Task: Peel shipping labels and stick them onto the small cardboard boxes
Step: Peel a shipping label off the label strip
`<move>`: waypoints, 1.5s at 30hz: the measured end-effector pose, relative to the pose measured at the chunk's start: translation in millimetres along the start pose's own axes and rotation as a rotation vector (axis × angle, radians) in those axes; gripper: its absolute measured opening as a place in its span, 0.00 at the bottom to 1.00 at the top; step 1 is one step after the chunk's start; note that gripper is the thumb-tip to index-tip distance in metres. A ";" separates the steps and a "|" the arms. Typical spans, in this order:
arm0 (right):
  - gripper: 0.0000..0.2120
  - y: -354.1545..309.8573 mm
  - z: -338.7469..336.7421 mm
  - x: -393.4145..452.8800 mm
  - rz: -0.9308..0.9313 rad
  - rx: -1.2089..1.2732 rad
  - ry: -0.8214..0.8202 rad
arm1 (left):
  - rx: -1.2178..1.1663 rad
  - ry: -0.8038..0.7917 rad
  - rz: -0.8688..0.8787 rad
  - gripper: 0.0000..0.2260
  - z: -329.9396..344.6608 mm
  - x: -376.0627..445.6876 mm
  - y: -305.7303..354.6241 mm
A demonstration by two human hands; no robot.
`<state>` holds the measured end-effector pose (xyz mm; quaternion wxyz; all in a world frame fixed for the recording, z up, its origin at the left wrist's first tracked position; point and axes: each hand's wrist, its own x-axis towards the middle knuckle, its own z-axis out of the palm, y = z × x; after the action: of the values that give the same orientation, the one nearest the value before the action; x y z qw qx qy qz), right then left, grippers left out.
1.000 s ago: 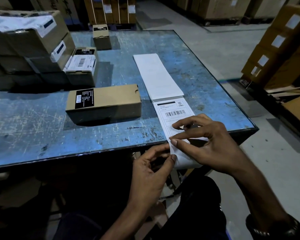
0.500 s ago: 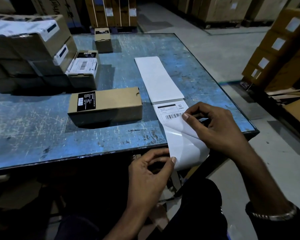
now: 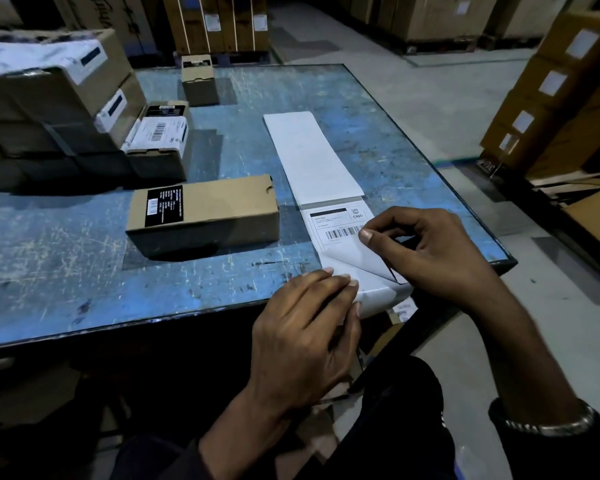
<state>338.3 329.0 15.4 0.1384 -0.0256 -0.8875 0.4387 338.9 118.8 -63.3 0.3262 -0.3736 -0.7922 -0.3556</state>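
Right hand [image 3: 440,254] pinches the near corner of the shipping label [image 3: 340,230], thumb and forefinger curled on it; that corner is lifted and folded back over itself, blank underside up, while the printed far half (barcode, black header bar) lies flat on the backing strip [image 3: 310,157].

Left hand [image 3: 305,344] at 6 o'clock from the label, fingers [image 3: 336,282] pressing the backing down at the table's near edge. Thumb seems tucked under the strip's overhang, so likely grasping it, but the underside is hidden.

The strip runs from the near edge toward 12 o'clock, blank white beyond the label.

Small cardboard box [image 3: 205,216] lies on its side at 9 o'clock from the label, just beside the strip, not touching it. Black sticker on its left end, top face bare (no shipping label on it yet).

At 10 o'clock from that box: a labelled small box [image 3: 160,143], white label on top, pushed against a stack of larger cartons [image 3: 49,109]. Another small box [image 3: 200,79] stands alone at 12 o'clock, near the far edge.

All on a scratched blue table [image 3: 84,271]. Metal bangle [image 3: 548,424] on the right wrist. Labelled cartons [image 3: 548,98] stacked on the floor at 2 o'clock.
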 end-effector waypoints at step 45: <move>0.05 53.9 -6.2 98.9 0.278 0.127 0.515 | 0.087 -0.350 -0.217 0.14 5.5 61.9 -5.4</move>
<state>240.9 383.4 -1.3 0.2992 -0.2486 -0.7818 0.4874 301.6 143.1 -19.6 0.1594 -0.3279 -0.8868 -0.2840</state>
